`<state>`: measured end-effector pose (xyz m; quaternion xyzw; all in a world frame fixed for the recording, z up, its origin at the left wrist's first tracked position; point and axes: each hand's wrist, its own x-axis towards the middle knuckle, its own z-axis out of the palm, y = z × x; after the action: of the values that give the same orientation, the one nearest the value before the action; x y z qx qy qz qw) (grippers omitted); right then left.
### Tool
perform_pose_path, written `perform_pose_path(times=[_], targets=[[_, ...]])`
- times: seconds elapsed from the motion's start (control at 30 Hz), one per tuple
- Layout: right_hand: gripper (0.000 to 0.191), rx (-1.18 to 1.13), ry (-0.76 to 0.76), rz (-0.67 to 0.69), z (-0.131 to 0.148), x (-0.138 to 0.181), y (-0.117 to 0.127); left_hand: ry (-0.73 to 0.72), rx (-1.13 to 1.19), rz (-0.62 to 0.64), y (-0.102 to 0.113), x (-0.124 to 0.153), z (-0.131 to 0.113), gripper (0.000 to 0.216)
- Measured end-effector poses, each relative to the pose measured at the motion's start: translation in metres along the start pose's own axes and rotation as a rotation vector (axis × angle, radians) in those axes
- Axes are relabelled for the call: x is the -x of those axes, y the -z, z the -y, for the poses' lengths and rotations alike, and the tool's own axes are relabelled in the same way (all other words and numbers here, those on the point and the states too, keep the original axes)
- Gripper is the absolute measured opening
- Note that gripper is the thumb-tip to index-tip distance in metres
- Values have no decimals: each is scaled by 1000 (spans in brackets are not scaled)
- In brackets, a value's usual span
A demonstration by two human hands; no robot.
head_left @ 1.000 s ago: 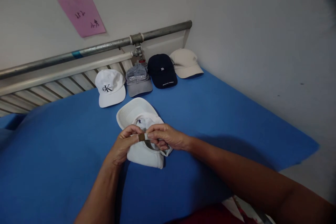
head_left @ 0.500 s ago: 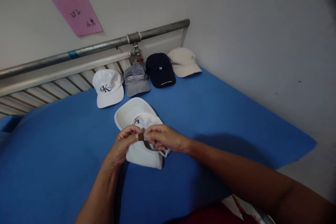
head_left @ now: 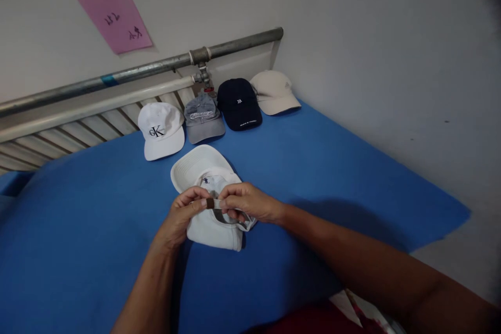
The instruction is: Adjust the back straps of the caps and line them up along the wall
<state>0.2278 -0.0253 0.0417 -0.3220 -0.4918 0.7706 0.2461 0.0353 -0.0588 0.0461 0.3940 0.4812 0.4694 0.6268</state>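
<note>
A white baseball cap (head_left: 215,237) lies on the blue surface with its brim pointing away from me and its inside facing up. Above its back opening runs the cap's strap (head_left: 217,204), pale with a brown buckle (head_left: 210,203). My left hand (head_left: 183,216) pinches the strap at the buckle between thumb and fingers. Just right of the buckle, my right hand (head_left: 246,202) grips the pale part of the strap. The far end of the strap is partly hidden by my right fingers.
Behind stand a white cap (head_left: 161,130), a grey cap (head_left: 203,120), a navy cap (head_left: 238,104) and a beige cap (head_left: 275,93) in a row. A radiator (head_left: 94,128) and metal pipe (head_left: 148,73) run along the wall. A pink paper (head_left: 115,21) hangs above.
My right hand has shifted slightly right, away from the buckle, and more of the pale strap shows between my hands. The left hand stays nearly where it was.
</note>
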Motion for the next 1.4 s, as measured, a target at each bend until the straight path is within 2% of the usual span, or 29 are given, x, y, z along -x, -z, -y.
perform_pose_path(times=[0.17,0.4,0.57,0.73,0.97,1.17,1.4], targets=[[2,-61,46,44,5,1,-5,25,-7,21,-1,1,0,27],[2,36,23,44,10,4,-2,18,59,7,-1,2,-1,29],[5,12,42,135,11,3,-3,21,23,53,-4,4,-2,27],[7,105,35,97,14,5,0,-12,28,35,-5,5,-6,29],[11,99,43,180,12,4,3,12,-21,83,-5,4,-3,27],[10,170,28,156,18,8,3,-26,-1,39,-6,5,-5,30],[10,144,33,221,20,8,1,-29,-13,71,-4,4,0,31]])
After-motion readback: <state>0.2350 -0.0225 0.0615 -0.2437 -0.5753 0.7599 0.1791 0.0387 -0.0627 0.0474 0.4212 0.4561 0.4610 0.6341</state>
